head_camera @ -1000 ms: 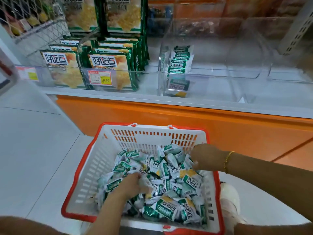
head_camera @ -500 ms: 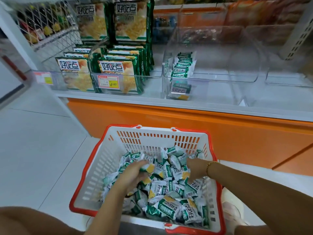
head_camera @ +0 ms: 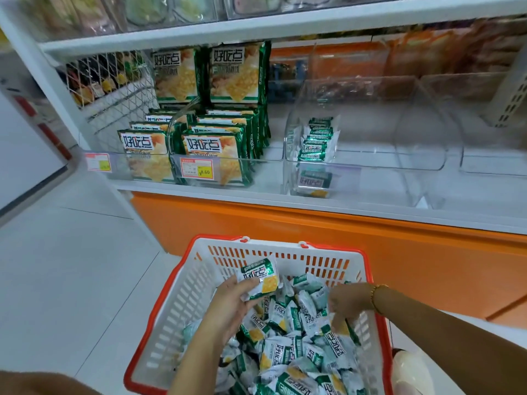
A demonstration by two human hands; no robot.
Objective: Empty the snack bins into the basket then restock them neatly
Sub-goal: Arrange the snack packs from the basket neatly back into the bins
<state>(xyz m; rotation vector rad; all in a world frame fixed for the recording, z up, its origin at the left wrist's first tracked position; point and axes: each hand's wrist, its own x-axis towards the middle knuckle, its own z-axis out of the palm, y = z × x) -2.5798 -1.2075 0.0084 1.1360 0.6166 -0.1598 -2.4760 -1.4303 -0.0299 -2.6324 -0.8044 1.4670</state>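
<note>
Left hand (head_camera: pixel 236 299) grips one snack packet (head_camera: pixel 261 276) above the basket (head_camera: pixel 182 295) at 6 o'clock, likely bound for the barely stocked bin (head_camera: pixel 370 166) at 12 o'clock; right hand (head_camera: pixel 346 302) delves into the pile (head_camera: pixel 296 346), grip unclear.

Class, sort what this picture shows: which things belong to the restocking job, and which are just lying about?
Job: left hand holding one small snack packet; right hand in the loose packets; basket; clear bin with its neat row of packets.
Just there: large biscuit packs; price tag; wire rack.
</note>
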